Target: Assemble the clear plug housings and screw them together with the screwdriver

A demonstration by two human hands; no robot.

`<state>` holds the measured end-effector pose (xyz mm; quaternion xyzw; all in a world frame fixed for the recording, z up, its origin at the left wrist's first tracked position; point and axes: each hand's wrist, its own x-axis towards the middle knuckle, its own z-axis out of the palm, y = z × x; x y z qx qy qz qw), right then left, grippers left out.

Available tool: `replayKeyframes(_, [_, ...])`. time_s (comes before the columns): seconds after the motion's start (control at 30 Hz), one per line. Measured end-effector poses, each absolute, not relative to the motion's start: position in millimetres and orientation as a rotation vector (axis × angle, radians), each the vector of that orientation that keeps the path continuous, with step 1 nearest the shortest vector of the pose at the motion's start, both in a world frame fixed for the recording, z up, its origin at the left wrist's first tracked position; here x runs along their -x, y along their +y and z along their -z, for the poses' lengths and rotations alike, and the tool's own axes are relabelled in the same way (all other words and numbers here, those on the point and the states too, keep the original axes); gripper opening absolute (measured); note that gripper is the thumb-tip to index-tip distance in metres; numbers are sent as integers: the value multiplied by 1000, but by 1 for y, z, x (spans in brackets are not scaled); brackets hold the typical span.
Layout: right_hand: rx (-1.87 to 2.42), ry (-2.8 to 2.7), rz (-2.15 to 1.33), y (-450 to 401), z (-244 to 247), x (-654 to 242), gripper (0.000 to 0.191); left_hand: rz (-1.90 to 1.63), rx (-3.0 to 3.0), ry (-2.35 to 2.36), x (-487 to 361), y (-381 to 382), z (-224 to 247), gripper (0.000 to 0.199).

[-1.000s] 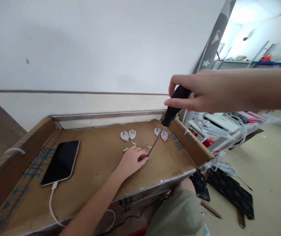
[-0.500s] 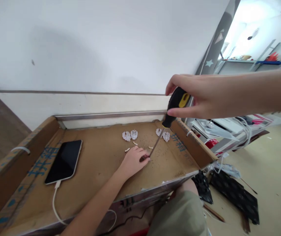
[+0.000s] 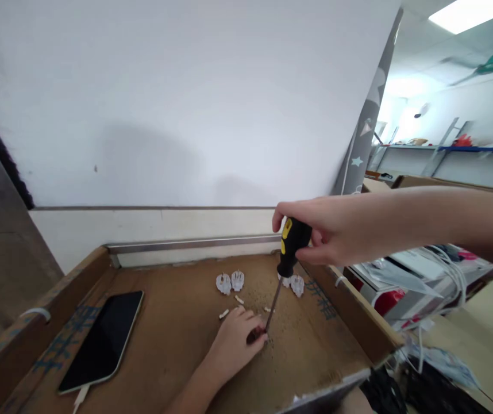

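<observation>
You're at the screw-driving step: your right hand [image 3: 328,238] grips the black-and-yellow screwdriver [image 3: 288,247] upright, its tip at the small dark part [image 3: 255,336] that your closed left hand [image 3: 233,339] pins to the cardboard [image 3: 177,339]. The next move calls for steady downward pressure (the white plug shells [image 3: 229,282] lie just beyond, the phone [image 3: 100,339] well off to your left).
</observation>
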<state>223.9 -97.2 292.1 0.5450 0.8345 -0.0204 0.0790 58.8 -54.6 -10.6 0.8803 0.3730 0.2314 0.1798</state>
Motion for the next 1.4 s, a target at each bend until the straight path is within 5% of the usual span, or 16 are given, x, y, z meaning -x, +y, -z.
replayKeyframes(0.17, [-1715,2489,-394,-98,-289,-221,45,-635,-2459,1093,-60,-52,14,2])
replayKeyframes(0.3, [-1548,2558,105,-97,-295,-221,37,-626,-2452,1122,-60,-52,18,2])
replayKeyframes(0.47, [-1653,2513,-156,-103,-299,-216,40,-600,-2453,1148,-60,-51,19,3])
replayKeyframes(0.63, [-1530,2455,258,-104,-302,-215,40,-626,-2463,1123,-60,-53,15,5])
replayKeyframes(0.8, [-1708,2442,-108,-98,-300,-222,52,-629,-2454,1111,-59,-53,12,4])
replayKeyframes(0.93, [-1596,2492,284,-100,-296,-226,44,-619,-2451,1099,-59,-53,12,4])
replayKeyframes(1.07, [-1720,2523,-160,-103,-291,-224,49,-626,-2456,1080,-58,-53,13,7])
replayKeyframes(1.23, [-1641,2515,196,-104,-289,-226,44,-648,-2464,1073,-58,-55,12,8])
replayKeyframes(1.4, [-1734,2556,-261,-109,-286,-225,45,-652,-2466,1088,-59,-56,11,7])
